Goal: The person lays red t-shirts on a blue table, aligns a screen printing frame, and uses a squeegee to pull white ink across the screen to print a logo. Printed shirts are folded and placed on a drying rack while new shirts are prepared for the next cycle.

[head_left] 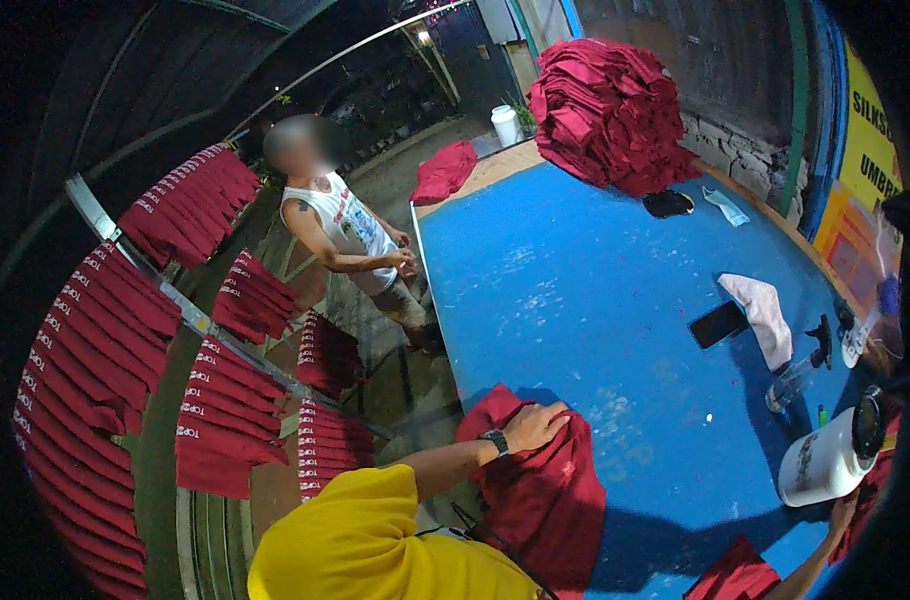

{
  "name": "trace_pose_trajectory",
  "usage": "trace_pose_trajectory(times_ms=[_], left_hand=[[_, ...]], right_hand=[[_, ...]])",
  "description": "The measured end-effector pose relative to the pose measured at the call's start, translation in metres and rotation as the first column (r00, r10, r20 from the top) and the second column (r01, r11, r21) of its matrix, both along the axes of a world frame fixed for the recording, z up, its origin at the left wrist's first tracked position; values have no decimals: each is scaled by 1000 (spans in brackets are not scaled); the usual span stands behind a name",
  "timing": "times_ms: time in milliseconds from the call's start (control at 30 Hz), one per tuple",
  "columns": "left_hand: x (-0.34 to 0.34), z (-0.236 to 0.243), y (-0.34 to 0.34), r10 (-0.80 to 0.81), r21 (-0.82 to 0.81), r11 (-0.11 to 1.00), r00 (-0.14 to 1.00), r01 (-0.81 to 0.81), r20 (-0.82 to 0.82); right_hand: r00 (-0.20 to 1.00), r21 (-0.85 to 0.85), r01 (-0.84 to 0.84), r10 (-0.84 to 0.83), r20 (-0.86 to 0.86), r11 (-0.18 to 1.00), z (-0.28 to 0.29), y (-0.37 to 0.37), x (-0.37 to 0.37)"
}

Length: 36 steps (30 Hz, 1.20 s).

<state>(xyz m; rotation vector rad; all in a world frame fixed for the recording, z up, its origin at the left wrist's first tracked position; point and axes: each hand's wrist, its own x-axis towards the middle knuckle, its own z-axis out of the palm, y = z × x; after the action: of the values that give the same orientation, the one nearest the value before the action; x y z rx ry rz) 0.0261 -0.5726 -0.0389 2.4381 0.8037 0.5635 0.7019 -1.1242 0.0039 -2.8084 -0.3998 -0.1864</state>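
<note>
My left hand (537,427), with a dark watch on its wrist, rests on a dark red shirt (550,490) that lies crumpled over the near left edge of the blue table (535,290). Its fingers stretch out over the cloth. At the lower right my right hand (843,514) reaches beside a white jug (823,460) with a black lid, close to more red cloth (868,510). The fingers of that hand are mostly hidden. Another piece of red cloth (733,573) lies by my right forearm.
A large pile of red shirts (615,115) stands at the table's far end. A phone (718,326), a pale cloth (760,315) and a clear bottle (790,385) lie on the right. Beyond the left edge stands a person (350,225), near racks of hanging red shirts (100,340).
</note>
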Motion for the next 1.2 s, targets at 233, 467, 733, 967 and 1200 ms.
trace_pose_trajectory(times_ms=[233, 467, 733, 967, 1200], left_hand=[[-1, 4, -1, -2, -8, 1000, 1000, 2, -5], [-2, 1, 1, -15, -45, 999, 1000, 16, 10], [-3, -3, 5, 4, -123, 992, 1000, -2, 15], [-13, 44, 10, -116, -404, 895, 974, 188, 195], [-134, 168, -12, -497, -424, 608, 739, 671, 455]], right_hand=[[1000, -2, 6, -6, -5, 1000, 3, -5, -15], [999, 3, 32, -32, 0, 999, 8, -22, -39], [991, 142, 44, -61, 121, 989, 62, -40, -129], [973, 557, -74, 182, -141, 827, 133, 43, -443], [865, 441, -343, 462, -195, 829, 47, 200, -715]])
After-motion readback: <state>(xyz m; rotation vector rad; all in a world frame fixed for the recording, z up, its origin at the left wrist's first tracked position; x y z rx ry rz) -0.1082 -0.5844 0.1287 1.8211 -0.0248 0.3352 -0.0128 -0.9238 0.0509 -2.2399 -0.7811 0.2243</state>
